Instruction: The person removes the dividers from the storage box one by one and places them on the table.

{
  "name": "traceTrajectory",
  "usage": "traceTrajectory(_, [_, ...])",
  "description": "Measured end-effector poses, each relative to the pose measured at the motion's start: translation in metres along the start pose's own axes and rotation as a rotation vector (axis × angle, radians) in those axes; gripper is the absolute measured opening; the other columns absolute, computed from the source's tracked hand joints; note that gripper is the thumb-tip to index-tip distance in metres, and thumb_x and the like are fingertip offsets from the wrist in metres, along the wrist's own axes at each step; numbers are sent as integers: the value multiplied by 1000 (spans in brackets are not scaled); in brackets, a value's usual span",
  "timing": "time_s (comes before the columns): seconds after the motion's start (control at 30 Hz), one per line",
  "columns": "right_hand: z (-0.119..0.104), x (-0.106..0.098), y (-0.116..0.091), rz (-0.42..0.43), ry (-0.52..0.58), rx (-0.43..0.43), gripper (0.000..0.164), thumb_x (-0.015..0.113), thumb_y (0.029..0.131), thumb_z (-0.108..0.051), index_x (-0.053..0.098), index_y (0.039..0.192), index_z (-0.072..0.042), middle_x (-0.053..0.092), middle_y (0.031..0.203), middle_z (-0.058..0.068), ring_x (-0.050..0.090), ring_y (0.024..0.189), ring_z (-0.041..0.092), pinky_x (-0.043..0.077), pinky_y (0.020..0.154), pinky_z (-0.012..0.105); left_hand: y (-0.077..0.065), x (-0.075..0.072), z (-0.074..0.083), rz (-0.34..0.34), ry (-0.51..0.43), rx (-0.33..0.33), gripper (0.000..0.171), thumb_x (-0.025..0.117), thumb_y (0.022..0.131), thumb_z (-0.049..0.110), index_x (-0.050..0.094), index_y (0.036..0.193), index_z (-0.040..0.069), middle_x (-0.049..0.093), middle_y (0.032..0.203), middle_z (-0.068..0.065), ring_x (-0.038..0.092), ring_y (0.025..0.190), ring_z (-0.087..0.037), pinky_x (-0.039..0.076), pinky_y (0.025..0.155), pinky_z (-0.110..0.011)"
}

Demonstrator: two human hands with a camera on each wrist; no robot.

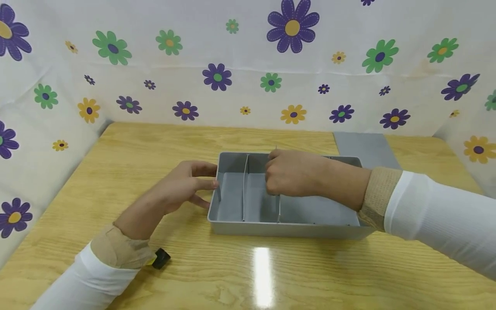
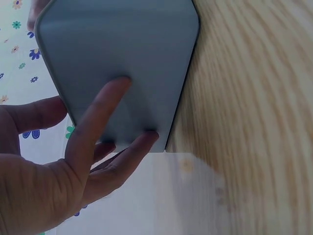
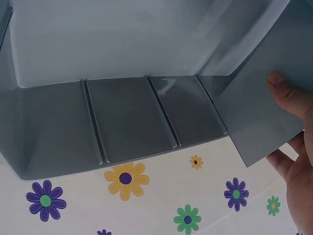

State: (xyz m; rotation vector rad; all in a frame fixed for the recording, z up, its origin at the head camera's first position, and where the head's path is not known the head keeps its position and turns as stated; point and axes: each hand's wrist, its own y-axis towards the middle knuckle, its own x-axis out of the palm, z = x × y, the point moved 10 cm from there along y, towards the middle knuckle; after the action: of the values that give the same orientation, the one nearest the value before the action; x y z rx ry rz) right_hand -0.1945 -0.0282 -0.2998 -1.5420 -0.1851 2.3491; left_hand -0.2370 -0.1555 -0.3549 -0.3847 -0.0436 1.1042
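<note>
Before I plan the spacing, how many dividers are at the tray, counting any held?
2: one divider stands across the tray near its left end; the second divider is pinched in the right hand. The right arm may hide others.

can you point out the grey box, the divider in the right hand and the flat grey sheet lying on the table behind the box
grey box (image 1: 286, 230), head view: its near long wall
divider (image 3: 257, 117), right wrist view: its flat face
grey sheet (image 1: 366, 148), head view: its upper surface
</note>
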Motion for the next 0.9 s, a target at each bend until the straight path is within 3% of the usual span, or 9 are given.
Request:
traceTrajectory(0.23, [1,-5,-1,5,-11,-2,7,71,79,-18,72,84,-22,67,79,-7,56,74,11,44,90,34,-1,-4,-4,30,-14,-8,48,58,88,9,42,132,-2,44,132,-19,52,108,-34,55,69,-48])
traceTrajectory(0.53, [8,-20,-12,35,-9,1,17,76,74,-18,72,89,-22,69,83,-6,59,80,13,43,93,35,4,-3,-4,39,-8,-2,49,59,87,12,43,130,-3,45,129,-21,54,103,-31,55,69,-46])
traceTrajectory(0.63, [10,-27,-14,51,-14,-4,12,73,76,-12,71,82,-22,67,76,-7,56,73,12,44,87,32,5,-3,-6,37,-26,-9,50,60,87,12,42,131,-4,44,130,-21,53,104,-33,55,69,-47])
traceTrajectory(0.77, [15,-38,-20,81,12,-1,21,66,77,-2,67,73,-23,64,71,-10,52,68,12,44,83,31,5,-3,-7,23,-44,-17,53,61,86,13,40,132,-4,43,131,-22,52,105,-34,55,70,-47])
traceTrajectory(0.9, [24,-50,-30,98,78,18,24,66,77,1,71,82,-22,68,80,-9,56,76,13,43,91,34,6,-4,-8,10,-53,-11,55,62,86,14,39,133,-4,42,132,-22,53,105,-33,55,71,-48])
